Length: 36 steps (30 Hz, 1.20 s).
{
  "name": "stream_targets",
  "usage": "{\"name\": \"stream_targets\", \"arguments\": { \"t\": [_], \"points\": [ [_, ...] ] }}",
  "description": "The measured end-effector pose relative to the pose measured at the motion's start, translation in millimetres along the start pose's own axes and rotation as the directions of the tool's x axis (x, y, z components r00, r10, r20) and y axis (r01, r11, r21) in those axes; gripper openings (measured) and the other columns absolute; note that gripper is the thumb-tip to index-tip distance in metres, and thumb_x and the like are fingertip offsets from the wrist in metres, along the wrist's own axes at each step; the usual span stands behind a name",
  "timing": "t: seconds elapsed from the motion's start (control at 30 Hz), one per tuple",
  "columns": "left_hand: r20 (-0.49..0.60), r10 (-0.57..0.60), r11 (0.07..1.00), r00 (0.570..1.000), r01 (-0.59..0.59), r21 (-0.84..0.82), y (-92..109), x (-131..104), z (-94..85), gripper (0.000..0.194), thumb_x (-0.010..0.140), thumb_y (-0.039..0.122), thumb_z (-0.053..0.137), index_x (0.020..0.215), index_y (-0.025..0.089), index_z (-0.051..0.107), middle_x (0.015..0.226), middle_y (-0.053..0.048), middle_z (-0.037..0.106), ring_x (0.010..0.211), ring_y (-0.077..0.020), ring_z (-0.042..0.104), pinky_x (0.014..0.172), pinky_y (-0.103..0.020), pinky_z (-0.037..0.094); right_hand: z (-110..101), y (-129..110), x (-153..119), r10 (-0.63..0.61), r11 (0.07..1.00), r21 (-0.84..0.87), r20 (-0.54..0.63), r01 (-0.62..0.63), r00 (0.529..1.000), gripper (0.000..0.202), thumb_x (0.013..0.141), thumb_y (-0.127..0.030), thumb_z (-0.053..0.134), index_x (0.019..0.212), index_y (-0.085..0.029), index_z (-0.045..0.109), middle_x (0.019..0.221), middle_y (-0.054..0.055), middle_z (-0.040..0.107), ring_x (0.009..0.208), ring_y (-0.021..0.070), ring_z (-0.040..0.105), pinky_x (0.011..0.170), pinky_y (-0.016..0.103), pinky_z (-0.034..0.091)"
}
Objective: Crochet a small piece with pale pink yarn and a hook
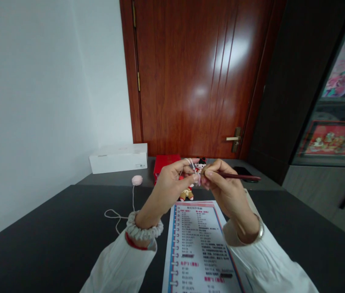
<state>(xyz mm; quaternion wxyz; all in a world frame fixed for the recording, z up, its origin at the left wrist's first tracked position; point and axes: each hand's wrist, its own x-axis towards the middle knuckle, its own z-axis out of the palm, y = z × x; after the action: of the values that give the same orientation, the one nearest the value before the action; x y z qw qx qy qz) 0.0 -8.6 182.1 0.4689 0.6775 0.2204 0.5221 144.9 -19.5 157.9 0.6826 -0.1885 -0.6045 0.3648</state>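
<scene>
Between finger and thumb, my right hand [224, 183] grips a crochet hook [242, 176] with a dark red handle that points off to the right. My left hand [175, 177] pinches a small pale crochet piece [198, 179], and light yarn [193, 165] runs up over its raised index finger. The hook's tip meets the piece between both hands; the fingers partly hide it. From a pale pink ball of yarn [137, 180] on the left, a strand [134, 199] trails across the table toward my left wrist.
Beneath my hands lies a printed pattern sheet [197, 244] on the dark table [68, 228]. Crocheted dolls [186, 194] stand behind it, near a red box [166, 162]. Farther back are a long white box [118, 158] and a dark phone-like object [245, 173].
</scene>
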Motion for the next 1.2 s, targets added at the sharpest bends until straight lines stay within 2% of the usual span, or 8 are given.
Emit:
{"name": "stream_targets", "arguments": {
  "t": [0.13,0.3,0.37,0.5,0.63,0.9,1.03,1.2],
  "points": [
    [-0.047,-0.036,0.997,0.998,0.032,-0.076,-2,0,2.8,0.036,0.072,0.014,0.069,0.108,0.012,0.063,0.069,0.002,0.063,0.066,-0.01,0.059,0.064,-0.023,0.048,-2,5,-5,-0.295,0.882,-0.364,0.069,0.299,0.953,0.01,0.086,-0.016,0.059,0.079,-0.022,0.057,0.074,-0.001,0.061,0.067,0.0136,0.056,0.062,0.028,0.044],
    [-0.18,0.057,0.995,0.982,-0.042,0.087,-6,1,7.8,0.025,0.075,0.014,0.066,0.099,0.013,0.064,0.069,0.003,0.063,0.065,-0.0093,0.058,0.064,-0.022,0.046,-6,16,-3,-0.568,0.409,-0.644,0.375,0.647,0.733,0.02,0.084,-0.003,0.056,0.085,-0.023,0.053,0.074,0.001,0.059,0.068,0.0155,0.055,0.061,0.029,0.044],
    [-0.216,0.083,0.989,0.973,-0.054,0.135,-7,1,9.2,0.017,0.074,0.014,0.066,0.091,0.014,0.063,0.069,0.003,0.063,0.065,-0.0091,0.058,0.062,-0.022,0.046,-7,19,-1,-0.596,0.323,-0.66,0.415,0.679,0.687,0.022,0.083,-0.001,0.056,0.086,-0.022,0.051,0.073,0.002,0.058,0.067,0.0162,0.054,0.059,0.029,0.044],
    [-0.179,0.116,0.99,0.977,-0.1,0.096,-8,0,10.4,0.019,0.077,0.015,0.066,0.094,0.014,0.059,0.071,0.003,0.062,0.065,-0.0088,0.058,0.062,-0.021,0.046,-6,19,-1,-0.623,0.319,-0.656,0.399,0.684,0.673,0.023,0.083,0.0,0.056,0.088,-0.021,0.05,0.073,0.002,0.058,0.066,0.0158,0.053,0.058,0.029,0.044],
    [-0.149,0.18,0.983,0.972,-0.171,0.071,-10,-1,9.5,0.057,0.08,0.014,0.064,0.133,0.019,0.043,0.072,0.005,0.059,0.068,-0.009,0.056,0.067,-0.022,0.046,-5,18,-2,-0.621,0.329,-0.663,0.385,0.673,0.683,0.022,0.084,-0.001,0.055,0.089,-0.022,0.049,0.073,0.002,0.057,0.065,0.0154,0.053,0.058,0.03,0.044],
    [-0.109,0.046,0.967,0.993,-0.072,-0.245,-7,0,7.1,0.091,0.078,0.01,0.066,0.151,0.019,0.012,0.07,0.005,0.058,0.066,-0.0086,0.053,0.065,-0.022,0.041,-4,25,-5,-0.619,0.196,-0.724,0.431,0.661,0.656,0.02,0.086,-0.006,0.056,0.097,-0.022,0.053,0.075,0.003,0.059,0.066,0.0169,0.05,0.057,0.032,0.04],
    [-0.004,-0.116,0.888,0.993,0.102,-0.448,-1,-1,4.3,0.088,0.075,0.004,0.065,0.149,0.012,0.017,0.07,0.003,0.059,0.066,-0.0086,0.055,0.066,-0.023,0.04,1,25,-8,-0.649,0.414,-0.611,0.321,0.674,0.69,0.026,0.085,-0.004,0.055,0.1,-0.025,0.053,0.08,0.002,0.058,0.069,0.0162,0.052,0.061,0.031,0.043],
    [0.06,-0.166,0.862,0.984,0.174,-0.477,6,-2,-2.7,0.086,0.075,0.001,0.064,0.147,0.012,0.02,0.071,0.003,0.059,0.067,-0.0092,0.057,0.07,-0.025,0.042,5,18,-5,-0.341,0.92,-0.199,0.017,0.337,0.94,0.009,0.088,-0.019,0.058,0.082,-0.024,0.054,0.076,-0.002,0.057,0.069,0.0144,0.054,0.064,0.03,0.043]
  ]
}}
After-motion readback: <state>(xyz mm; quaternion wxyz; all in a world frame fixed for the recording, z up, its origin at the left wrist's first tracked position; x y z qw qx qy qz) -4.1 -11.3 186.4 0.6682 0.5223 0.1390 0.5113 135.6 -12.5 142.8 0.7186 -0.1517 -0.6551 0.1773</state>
